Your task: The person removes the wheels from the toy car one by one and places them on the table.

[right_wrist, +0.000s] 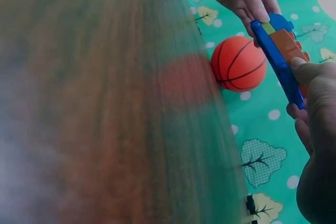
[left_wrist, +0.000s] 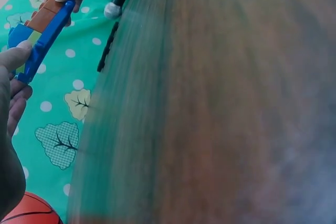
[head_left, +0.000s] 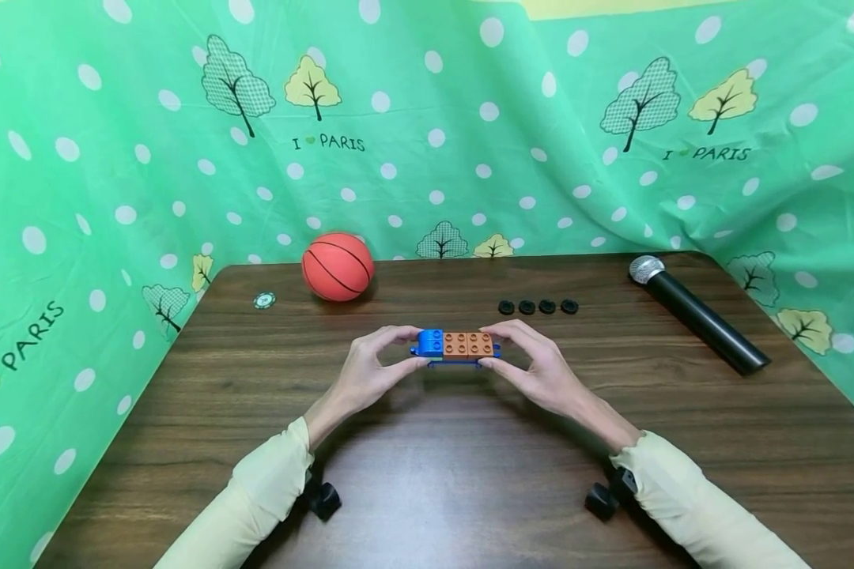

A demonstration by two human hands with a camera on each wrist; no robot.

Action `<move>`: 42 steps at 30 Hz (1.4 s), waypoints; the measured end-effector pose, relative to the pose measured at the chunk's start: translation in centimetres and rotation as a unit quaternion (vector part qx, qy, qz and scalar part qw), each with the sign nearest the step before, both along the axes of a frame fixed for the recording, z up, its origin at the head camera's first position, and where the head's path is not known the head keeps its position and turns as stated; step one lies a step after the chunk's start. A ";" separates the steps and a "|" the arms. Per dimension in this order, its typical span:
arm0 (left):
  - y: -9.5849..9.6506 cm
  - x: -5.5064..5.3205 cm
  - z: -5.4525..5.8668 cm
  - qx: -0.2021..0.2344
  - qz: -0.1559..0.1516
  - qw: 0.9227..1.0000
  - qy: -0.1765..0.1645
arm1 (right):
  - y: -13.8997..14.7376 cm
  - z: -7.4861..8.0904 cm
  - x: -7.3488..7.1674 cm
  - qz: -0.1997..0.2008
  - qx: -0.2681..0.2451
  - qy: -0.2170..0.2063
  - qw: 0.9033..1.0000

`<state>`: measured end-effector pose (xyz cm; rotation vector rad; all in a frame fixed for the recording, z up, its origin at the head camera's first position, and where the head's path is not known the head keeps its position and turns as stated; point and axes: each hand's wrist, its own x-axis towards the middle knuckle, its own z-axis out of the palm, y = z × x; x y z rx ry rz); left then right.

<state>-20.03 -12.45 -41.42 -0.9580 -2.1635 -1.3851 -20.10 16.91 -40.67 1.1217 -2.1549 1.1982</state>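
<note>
Between both hands is a toy-brick vehicle (head_left: 462, 344), raised above the tabletop. Its long base is blue, with studded orange bricks on it and a blue brick at the left end; a yellow-green piece (left_wrist: 34, 37) shows under the blue brick in the left wrist view. My left hand (head_left: 370, 367) pinches the blue end between thumb and fingers. At the opposite end, my right hand (head_left: 541, 367) pinches the orange part and base. Several small black wheels (head_left: 537, 307) lie in a row on the table behind the right hand.
A red basketball (head_left: 338, 267) stands at the back left of the wooden table (head_left: 413, 474), with a poker chip (head_left: 264, 300) to its left. On the right lies a black microphone (head_left: 700, 314) with a silver head. A green dotted cloth (head_left: 427, 95) hangs behind the table.
</note>
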 end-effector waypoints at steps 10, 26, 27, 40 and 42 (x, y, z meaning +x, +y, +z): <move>-0.3 -1.0 -0.3 -0.017 0.029 0.999 -0.036 | -0.5 -0.4 -1.2 -0.016 0.021 -0.022 0.999; -0.9 -2.9 -0.8 -0.062 0.059 0.991 -0.099 | -1.6 -1.3 -3.4 -0.037 0.043 -0.069 0.996; -0.9 -3.1 -0.8 -0.063 0.061 0.991 -0.104 | -1.7 -1.4 -3.5 -0.039 0.045 -0.074 0.995; -0.7 -4.3 -1.5 -0.080 0.076 0.983 -0.148 | -2.2 -1.9 -5.1 -0.055 0.070 -0.118 0.989; -0.7 -4.5 -1.6 -0.084 0.078 0.981 -0.153 | -2.3 -2.0 -5.3 -0.057 0.076 -0.122 0.988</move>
